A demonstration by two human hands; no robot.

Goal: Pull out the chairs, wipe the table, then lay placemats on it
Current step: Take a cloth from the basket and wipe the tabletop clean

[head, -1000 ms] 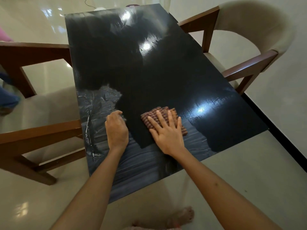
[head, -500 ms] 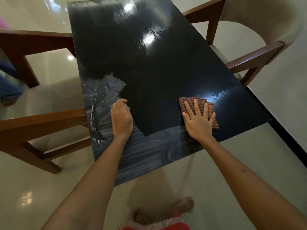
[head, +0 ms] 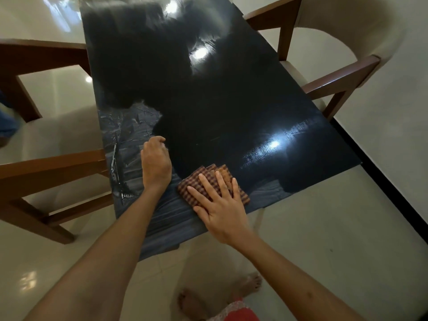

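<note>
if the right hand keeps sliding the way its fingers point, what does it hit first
Probably nothing for a while. The right hand lies flat on the checked cloth, fingers pointing up and slightly left over bare dark table. The left hand sits just left of that line, so it looks clear, though narrowly.

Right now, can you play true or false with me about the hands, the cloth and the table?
1. The right hand lies flat on the checked cloth. True.
2. The cloth sits at the far end of the table. False: it is near the near edge, close to the person.
3. The left hand holds the cloth too. False: it rests on the tabletop beside the cloth, fingers curled, holding nothing that shows.
4. A chair stands at the table's right side. True.
5. Placemats are already laid on the table. False: none are on it.
</note>
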